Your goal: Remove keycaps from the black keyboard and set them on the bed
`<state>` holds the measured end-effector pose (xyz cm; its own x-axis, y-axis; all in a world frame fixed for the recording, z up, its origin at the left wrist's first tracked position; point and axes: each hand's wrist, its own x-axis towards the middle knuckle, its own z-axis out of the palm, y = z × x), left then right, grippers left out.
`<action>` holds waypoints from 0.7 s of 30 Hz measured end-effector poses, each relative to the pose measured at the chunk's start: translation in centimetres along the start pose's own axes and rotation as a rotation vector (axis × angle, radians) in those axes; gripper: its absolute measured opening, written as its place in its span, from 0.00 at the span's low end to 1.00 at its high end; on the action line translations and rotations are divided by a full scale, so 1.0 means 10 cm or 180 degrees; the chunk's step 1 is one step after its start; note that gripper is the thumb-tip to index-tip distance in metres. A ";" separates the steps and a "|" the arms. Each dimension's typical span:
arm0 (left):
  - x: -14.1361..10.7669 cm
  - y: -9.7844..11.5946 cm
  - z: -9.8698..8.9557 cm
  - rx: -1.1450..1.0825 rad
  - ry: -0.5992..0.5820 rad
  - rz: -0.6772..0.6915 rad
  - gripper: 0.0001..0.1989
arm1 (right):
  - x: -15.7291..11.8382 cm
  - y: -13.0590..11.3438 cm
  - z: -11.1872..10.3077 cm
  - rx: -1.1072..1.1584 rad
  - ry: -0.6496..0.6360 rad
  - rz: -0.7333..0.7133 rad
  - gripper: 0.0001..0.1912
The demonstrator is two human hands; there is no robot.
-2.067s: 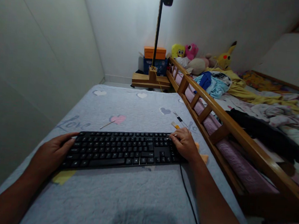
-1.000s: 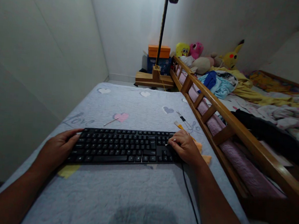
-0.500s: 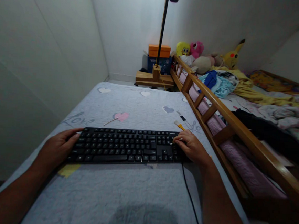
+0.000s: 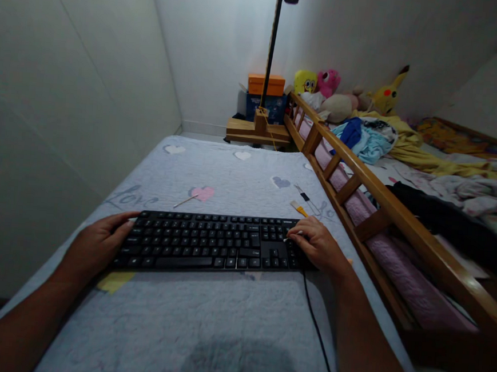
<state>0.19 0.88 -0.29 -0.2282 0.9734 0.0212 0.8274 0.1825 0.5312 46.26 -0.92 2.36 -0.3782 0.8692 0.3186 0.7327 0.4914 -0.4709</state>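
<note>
Keyboard (image 4: 201, 242) lay crosswise, long axis left-right, space bar (image 4: 184, 261) nearest | left hand (image 4: 98, 242) gripped its left end | right hand (image 4: 316, 243) pinched a cotton swab (image 4: 286, 240)

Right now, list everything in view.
keyboard: 1, black, on cover
cable: 1, black, keyboard's near edge
swabs: 2, pale, in right grip; beyond keyboard
brush: 1, orange, beyond right grip
thin tool: 1, part black, beyond brush
cover: 1, bluish, under keyboard
boxes: 2, orange, blue, beyond cover
pole: 1, black, before boxes
rail: 1, brown, right
plush toys, clothes: several, mixed, beyond rail
left grip: 1, bare, keyboard's left end
right grip: 1, bare, keyboard's right end
</note>
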 end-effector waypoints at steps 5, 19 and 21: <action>0.00 -0.01 0.00 0.0007 -0.0018 -0.0017 0.27 | 0.00 -0.01 0.02 0.0010 0.0045 -0.0021 0.08; 0.01 -0.05 0.02 0.0076 -0.0006 0.0086 0.26 | 0.03 -0.08 0.08 0.0125 0.0037 -0.0075 0.08; 0.01 -0.04 0.02 0.0086 -0.0018 0.0047 0.27 | 0.04 -0.10 0.11 0.0148 0.0053 -0.0066 0.08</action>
<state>-0.10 0.88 -0.65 -0.2131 0.9767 0.0238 0.8442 0.1718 0.5078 44.79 -1.04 2.08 -0.3833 0.8579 0.3422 0.6976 0.5117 -0.5015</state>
